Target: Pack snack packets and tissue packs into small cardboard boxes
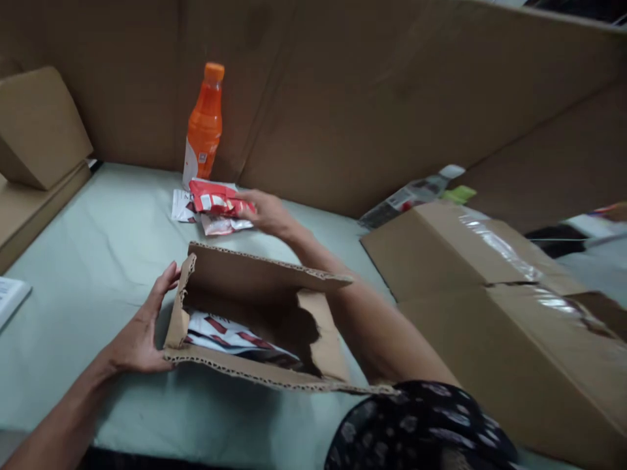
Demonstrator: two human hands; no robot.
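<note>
A small open cardboard box [274,274] sits in front of me on the pale green table [98,248], with white-and-red packets [230,336] lying inside. My left hand [140,333] rests against the box's left wall, fingers curled round its edge. My right hand [267,212] reaches past the box and grips a red packet [215,199] that lies on a small stack of packets [220,224]. An orange drink bottle [204,124] stands upright just behind the stack.
A large taped cardboard box [499,307] lies at the right. Tall cardboard sheets [367,91] wall off the back. Flat cardboard pieces [34,137] are stacked at the far left. A white booklet [10,297] pokes in at the left edge. Wrapped items [411,196] lie behind the large box.
</note>
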